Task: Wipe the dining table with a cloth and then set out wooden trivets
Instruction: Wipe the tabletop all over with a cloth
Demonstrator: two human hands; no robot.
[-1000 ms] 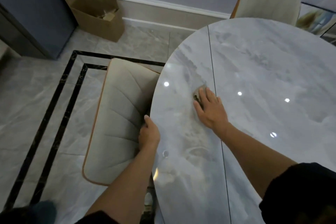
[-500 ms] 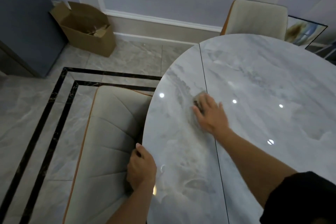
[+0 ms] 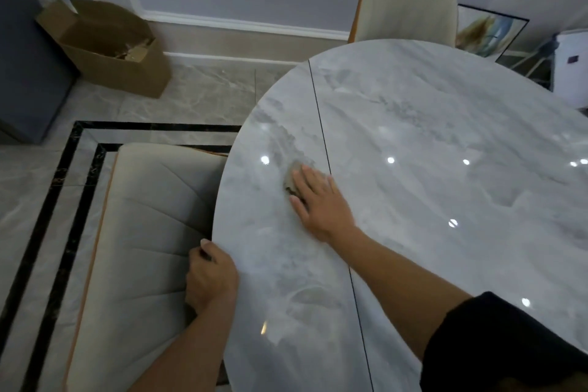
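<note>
Since the earlier frame, the right hand and cloth have shifted slightly left of the worktop seam. Right hand: flat, fingers extended, pressing the cloth down. Left hand: curled, gripping the worktop edge beside the chair.

Right hand flat, fingers spread, arm outstretched; left hand curled, gripping.

R hand + cloth further out
</note>
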